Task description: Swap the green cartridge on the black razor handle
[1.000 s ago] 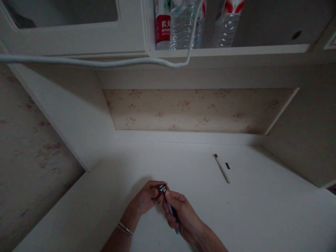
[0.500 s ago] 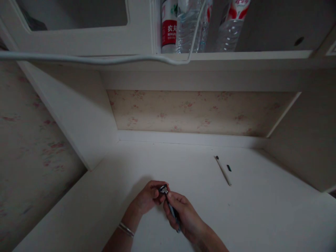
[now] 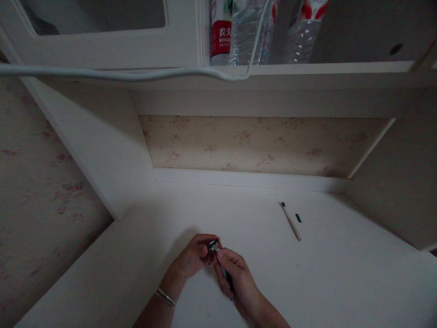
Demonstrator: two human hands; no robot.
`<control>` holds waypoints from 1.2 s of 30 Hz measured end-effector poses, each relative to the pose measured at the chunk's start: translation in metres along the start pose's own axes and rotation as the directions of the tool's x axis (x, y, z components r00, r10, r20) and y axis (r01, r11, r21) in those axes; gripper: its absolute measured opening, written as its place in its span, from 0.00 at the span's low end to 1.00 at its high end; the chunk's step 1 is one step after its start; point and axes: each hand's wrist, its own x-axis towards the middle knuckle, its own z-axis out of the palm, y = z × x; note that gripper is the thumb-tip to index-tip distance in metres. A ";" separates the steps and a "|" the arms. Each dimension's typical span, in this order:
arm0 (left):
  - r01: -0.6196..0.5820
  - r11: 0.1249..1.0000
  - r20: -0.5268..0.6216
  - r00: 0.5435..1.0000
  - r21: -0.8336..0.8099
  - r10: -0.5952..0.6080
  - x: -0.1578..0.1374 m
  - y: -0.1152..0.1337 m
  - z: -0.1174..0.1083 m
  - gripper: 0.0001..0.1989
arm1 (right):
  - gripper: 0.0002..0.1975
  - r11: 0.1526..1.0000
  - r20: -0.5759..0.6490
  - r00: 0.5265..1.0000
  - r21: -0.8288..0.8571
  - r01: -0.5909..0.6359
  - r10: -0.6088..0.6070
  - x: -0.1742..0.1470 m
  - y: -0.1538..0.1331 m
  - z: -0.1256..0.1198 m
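My two hands meet low in the middle of the view, both on what looks like a razor with a silver-and-black head and a dark and grey handle. Fingers and thumb of my left hand are closed round the head end. My right hand wraps the handle, its thumb pressed near the neck. Most of the handle is hidden in the right palm, with the lower end showing beneath it. To the right on the white desk lie a toothbrush with a dark head and a small dark strip-like piece.
A white desk spreads under my hands, with a side panel at the left. Overhead, a shelf holds several plastic bottles. A white cable runs across in front of the shelf.
Both hands stay on the razor in almost the same place. The right hand has turned slightly, covering more of the handle. The camera view has shifted a little.
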 end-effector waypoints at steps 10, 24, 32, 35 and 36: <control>-0.009 1.000 -0.027 1.000 0.010 0.010 -0.002 0.000 0.002 0.23 | 0.21 0.996 -0.057 0.998 -0.083 0.008 -0.013 -0.005 -0.002 0.007; 0.023 0.995 -0.029 0.999 0.097 -0.020 0.002 0.003 0.001 0.28 | 0.20 0.998 -0.090 0.996 -0.050 -0.025 0.020 -0.005 0.000 0.007; 0.103 0.986 -0.049 0.994 0.133 -0.097 -0.002 0.011 0.005 0.28 | 0.20 0.995 -0.013 0.995 0.013 -0.097 0.098 -0.004 -0.009 0.003; 0.121 0.977 -0.033 0.993 0.177 -0.117 -0.002 0.012 0.003 0.28 | 0.20 0.991 -0.002 0.991 0.003 -0.134 0.134 -0.004 -0.014 -0.001; 0.120 0.974 -0.024 0.993 0.192 -0.117 -0.001 0.012 0.002 0.28 | 0.20 0.990 -0.003 0.990 -0.003 -0.143 0.143 -0.004 -0.015 -0.002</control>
